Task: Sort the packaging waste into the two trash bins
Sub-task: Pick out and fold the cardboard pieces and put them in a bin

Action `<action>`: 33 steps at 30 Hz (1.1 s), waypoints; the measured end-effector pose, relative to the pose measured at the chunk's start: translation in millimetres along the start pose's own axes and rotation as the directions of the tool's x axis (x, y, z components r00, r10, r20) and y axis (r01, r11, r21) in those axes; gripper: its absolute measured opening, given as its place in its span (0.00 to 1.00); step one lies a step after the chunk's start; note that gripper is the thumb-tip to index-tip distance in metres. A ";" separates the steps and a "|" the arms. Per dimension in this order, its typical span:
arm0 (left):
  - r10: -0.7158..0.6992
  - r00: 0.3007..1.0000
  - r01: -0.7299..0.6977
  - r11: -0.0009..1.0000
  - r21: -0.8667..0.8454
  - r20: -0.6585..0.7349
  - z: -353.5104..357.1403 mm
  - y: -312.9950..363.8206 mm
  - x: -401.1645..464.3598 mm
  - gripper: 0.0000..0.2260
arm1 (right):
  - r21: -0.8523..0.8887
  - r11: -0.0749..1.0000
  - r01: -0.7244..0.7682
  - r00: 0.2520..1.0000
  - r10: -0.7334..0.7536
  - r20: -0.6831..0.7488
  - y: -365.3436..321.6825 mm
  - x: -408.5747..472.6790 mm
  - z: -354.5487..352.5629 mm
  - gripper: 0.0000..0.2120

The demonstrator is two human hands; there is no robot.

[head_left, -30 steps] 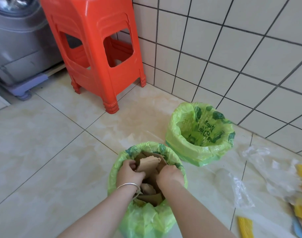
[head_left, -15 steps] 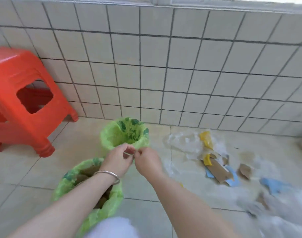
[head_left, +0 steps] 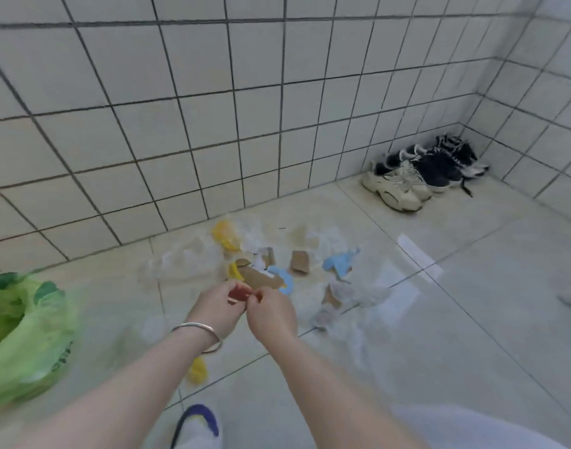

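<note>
My left hand (head_left: 217, 306), with a silver bangle on the wrist, and my right hand (head_left: 271, 314) meet fingertip to fingertip above the floor. The fingers are curled; motion blur hides whether anything is pinched between them. Just beyond the hands lies the waste pile: a brown cardboard strip (head_left: 261, 279), a smaller cardboard piece (head_left: 299, 262), blue scraps (head_left: 339, 262), yellow plastic (head_left: 226, 238) and clear plastic film (head_left: 187, 260). One bin with a green liner (head_left: 25, 335) shows at the left edge, blurred. The other bin is out of view.
Several sneakers (head_left: 404, 183) stand in the tiled corner at the back right. A yellow scrap (head_left: 197, 371) lies under my left forearm. My slippered foot (head_left: 196, 422) is at the bottom. White strips (head_left: 417, 254) lie on the floor tiles to the right.
My hands came up out of the cardboard-filled bin, joined at the fingertips, and my view swung right from the two bins to the waste pile and the shoes.
</note>
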State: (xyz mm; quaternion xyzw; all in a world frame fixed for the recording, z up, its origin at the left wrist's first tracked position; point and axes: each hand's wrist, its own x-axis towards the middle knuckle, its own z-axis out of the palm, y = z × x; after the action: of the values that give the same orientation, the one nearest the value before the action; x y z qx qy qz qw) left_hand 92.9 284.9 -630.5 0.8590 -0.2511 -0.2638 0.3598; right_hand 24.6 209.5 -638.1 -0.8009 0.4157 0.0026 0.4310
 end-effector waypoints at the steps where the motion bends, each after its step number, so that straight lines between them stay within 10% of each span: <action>1: -0.006 0.999 0.007 1.000 -0.007 0.033 14.6 -0.6 12.5 0.09 | -0.003 0.999 -0.042 0.999 0.042 -0.001 13.2 12.2 -1.3 0.15; 12: -0.165 0.943 0.183 0.982 -0.036 0.289 149.1 -40.8 156.1 0.10 | 0.085 0.907 -0.412 0.911 0.412 0.007 148.3 152.3 -2.1 0.13; 27: -0.361 0.843 0.380 0.925 0.033 0.399 254.3 -63.6 253.2 0.15 | 0.091 0.585 -0.806 0.578 0.810 -0.097 241.8 252.5 2.7 0.17; 33: -0.376 0.850 0.377 0.923 0.074 0.370 268.9 -54.8 258.6 0.18 | 0.132 0.668 -0.733 0.672 0.741 -0.016 239.5 263.8 16.4 0.17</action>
State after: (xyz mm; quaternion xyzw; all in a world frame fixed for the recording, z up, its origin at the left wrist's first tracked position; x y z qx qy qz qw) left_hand 125.7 27.4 -903.9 0.8243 -0.1423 -0.4894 0.2467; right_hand 43.0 -21.9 -908.8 -0.5384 0.7174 0.1253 0.4240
